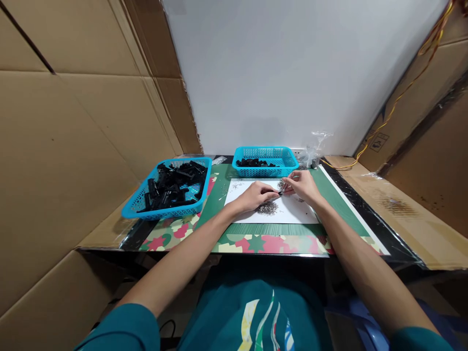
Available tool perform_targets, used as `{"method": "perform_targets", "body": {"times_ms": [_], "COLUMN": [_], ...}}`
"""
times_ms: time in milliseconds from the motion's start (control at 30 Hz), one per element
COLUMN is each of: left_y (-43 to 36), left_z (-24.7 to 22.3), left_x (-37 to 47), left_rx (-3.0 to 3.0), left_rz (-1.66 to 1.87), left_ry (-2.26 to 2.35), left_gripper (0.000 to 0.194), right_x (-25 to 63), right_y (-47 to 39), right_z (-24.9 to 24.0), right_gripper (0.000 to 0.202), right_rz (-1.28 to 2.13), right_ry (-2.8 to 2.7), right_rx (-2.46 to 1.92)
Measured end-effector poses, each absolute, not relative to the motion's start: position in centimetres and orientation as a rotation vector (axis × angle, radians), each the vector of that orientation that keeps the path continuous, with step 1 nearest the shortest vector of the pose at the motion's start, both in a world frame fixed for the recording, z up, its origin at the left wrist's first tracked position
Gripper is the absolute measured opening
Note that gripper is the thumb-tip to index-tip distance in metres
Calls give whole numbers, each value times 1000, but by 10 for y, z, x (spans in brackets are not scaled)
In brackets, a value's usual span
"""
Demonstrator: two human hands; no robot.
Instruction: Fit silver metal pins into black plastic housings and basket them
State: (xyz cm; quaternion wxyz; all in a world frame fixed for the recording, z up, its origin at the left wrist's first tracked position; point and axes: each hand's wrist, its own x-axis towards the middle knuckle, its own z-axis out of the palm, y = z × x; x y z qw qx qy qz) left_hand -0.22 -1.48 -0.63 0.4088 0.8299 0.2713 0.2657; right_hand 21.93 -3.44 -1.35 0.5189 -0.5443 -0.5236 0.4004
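Note:
My left hand [258, 195] is closed around a small black part [280, 193], whose end pokes out past the fingertips. From the right, my right hand [300, 186] meets it, thumb and fingers pinched together at the black part's end; whatever sits in that pinch is too small to make out. Both hands are over a white sheet [292, 217]. Just below my left hand lies a heap of tiny metal pieces [268, 208]. Another small metal pile [281, 185] is partly hidden behind my right fingers.
A blue basket [171, 211] of long black parts [175, 183] stands at left. Behind the hands is a second blue basket [265, 172] with smaller black pieces [254, 163]. A clear plastic bag [310, 155] lies at the back right. Cardboard walls flank the table.

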Motion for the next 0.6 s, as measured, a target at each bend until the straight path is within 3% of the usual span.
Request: {"method": "perform_targets", "body": {"times_ms": [600], "left_y": [-18], "left_z": [-8], "left_x": [0], "left_rx": [2043], "left_rz": [661], "left_ry": [626], "left_gripper": [39], "right_x": [219], "right_y": [-36], "right_z": [-17], "right_gripper": [38], "right_rz": [862], "right_ry": [-1343], "right_rx": [-1361]}}
